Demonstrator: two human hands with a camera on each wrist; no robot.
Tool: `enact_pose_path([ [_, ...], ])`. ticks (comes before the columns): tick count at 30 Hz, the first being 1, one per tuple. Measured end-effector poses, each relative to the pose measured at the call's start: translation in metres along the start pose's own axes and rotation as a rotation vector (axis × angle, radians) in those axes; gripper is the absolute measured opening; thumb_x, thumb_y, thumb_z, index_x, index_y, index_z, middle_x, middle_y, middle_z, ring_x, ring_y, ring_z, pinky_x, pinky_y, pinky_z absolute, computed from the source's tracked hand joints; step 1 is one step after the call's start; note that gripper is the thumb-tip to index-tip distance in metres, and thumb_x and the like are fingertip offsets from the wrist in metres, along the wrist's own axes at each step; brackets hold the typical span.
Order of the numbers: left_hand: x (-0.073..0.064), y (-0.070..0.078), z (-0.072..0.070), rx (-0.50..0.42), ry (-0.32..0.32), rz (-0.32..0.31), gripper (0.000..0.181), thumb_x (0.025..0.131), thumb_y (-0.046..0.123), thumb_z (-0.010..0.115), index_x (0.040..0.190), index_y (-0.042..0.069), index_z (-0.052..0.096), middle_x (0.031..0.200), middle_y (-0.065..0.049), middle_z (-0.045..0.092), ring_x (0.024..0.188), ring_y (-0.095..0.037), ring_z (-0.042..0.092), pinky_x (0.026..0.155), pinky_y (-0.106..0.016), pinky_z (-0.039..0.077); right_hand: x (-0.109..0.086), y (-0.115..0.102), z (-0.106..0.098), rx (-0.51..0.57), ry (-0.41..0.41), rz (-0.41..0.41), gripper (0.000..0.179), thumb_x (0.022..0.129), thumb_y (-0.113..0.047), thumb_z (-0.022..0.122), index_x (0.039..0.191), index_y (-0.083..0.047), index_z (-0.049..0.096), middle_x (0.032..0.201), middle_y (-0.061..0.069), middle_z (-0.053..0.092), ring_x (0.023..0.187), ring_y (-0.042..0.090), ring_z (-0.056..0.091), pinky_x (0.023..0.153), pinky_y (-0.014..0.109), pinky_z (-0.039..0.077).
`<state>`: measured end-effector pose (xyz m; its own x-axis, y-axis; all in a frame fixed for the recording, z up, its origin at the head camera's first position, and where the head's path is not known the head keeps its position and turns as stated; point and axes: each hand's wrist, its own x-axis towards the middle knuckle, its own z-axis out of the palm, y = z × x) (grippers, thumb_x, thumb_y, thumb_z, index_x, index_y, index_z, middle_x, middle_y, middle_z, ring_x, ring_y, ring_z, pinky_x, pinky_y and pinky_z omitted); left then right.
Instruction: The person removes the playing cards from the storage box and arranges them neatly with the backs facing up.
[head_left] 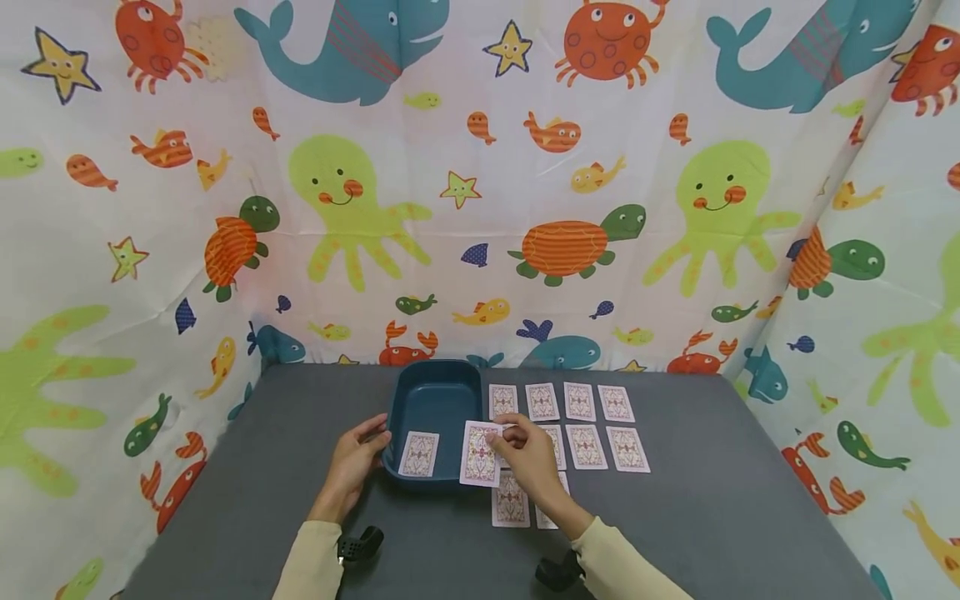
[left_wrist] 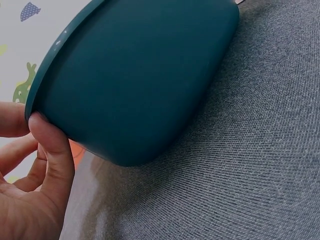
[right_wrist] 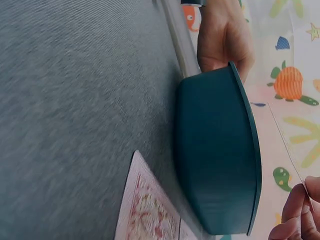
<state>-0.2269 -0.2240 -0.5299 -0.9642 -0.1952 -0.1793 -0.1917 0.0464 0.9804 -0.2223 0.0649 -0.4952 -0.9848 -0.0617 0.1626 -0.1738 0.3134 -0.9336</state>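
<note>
A dark teal plastic tub point(head_left: 438, 392) stands on the grey tabletop. My left hand point(head_left: 352, 463) pinches the tub's left rim between thumb and fingers, as the left wrist view shows with the thumb point(left_wrist: 54, 145) on the outer wall. In my right hand point(head_left: 531, 454) a playing card point(head_left: 478, 454) is pinched, its patterned back up, over the tub's right front rim. Another face-down playing card point(head_left: 418, 455) lies inside the tub at the front left. Seen edge-on in the right wrist view, the held card point(right_wrist: 289, 152) is raised above the tub's rim.
Face-down cards lie in rows right of the tub, such as the far-right card point(head_left: 627, 450) and a front card point(head_left: 510, 500); my right hand and forearm partly cover some. A sea-animal curtain point(head_left: 480, 325) borders the table's back and sides.
</note>
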Motion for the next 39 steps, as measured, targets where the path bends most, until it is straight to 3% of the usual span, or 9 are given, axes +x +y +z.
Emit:
enact_pose_path([
  [9, 0.001, 0.000, 0.001, -0.002, -0.001, 0.013, 0.043, 0.097, 0.013, 0.058, 0.140, 0.010, 0.053, 0.138, -0.016, 0.052, 0.102, -0.019, 0.054, 0.072, -0.029, 0.049, -0.007, 0.011, -0.022, 0.062, 0.042, 0.031, 0.026, 0.085, -0.020, 0.076, 0.110, -0.015, 0.069, 0.075, 0.006, 0.067, 0.060, 0.010, 0.054, 0.056, 0.024, 0.042],
  [17, 0.002, -0.001, 0.001, -0.003, -0.011, 0.016, 0.043, 0.098, 0.014, 0.056, 0.141, 0.010, 0.052, 0.139, -0.015, 0.051, 0.110, -0.027, 0.052, 0.074, -0.029, 0.049, -0.014, 0.023, -0.039, 0.043, 0.059, 0.020, 0.029, 0.085, -0.020, 0.077, 0.110, -0.010, 0.069, 0.074, 0.007, 0.068, 0.059, 0.009, 0.055, 0.056, 0.024, 0.044],
  [26, 0.001, -0.001, 0.001, 0.004, -0.010, 0.013, 0.043, 0.099, 0.014, 0.055, 0.141, 0.010, 0.052, 0.139, -0.016, 0.051, 0.109, -0.026, 0.052, 0.074, -0.029, 0.049, -0.022, 0.036, -0.058, 0.026, 0.084, 0.047, 0.029, 0.084, -0.015, 0.077, 0.111, -0.007, 0.069, 0.074, 0.011, 0.067, 0.054, 0.006, 0.048, 0.050, 0.022, 0.039],
  [39, 0.000, 0.001, 0.001, -0.010, -0.019, 0.003, 0.043, 0.099, 0.016, 0.057, 0.141, 0.012, 0.052, 0.141, -0.015, 0.050, 0.108, -0.025, 0.051, 0.074, -0.029, 0.049, -0.032, 0.056, -0.089, 0.027, 0.082, 0.065, 0.029, 0.084, -0.016, 0.077, 0.109, -0.004, 0.068, 0.070, 0.007, 0.067, 0.059, 0.008, 0.058, 0.057, 0.022, 0.046],
])
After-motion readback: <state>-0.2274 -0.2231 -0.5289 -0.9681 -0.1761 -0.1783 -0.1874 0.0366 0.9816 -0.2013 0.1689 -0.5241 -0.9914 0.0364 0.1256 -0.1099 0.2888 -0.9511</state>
